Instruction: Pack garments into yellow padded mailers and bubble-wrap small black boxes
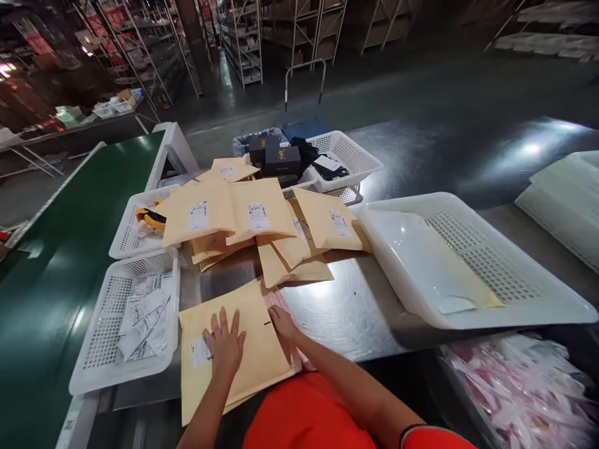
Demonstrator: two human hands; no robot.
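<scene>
A tan padded envelope [253,358] with a white label lies at the near edge of the metal table [346,312]. My left hand [225,342] rests flat on it, fingers spread, just right of the label. At the envelope's right edge sits my right hand [282,322], fingers curled against the edge where a pinkish sheet shows beneath. Whether it grips anything is unclear. Further back, a heap of several labelled tan envelopes [253,224] covers the table's middle.
A white basket of paper slips [135,324] stands left of my hands, another white basket [135,221] behind it. A large white tray [472,262] holding an envelope sits right. Black boxes [279,159] and a far basket [346,159] lie behind. A green conveyor [60,249] runs along the left.
</scene>
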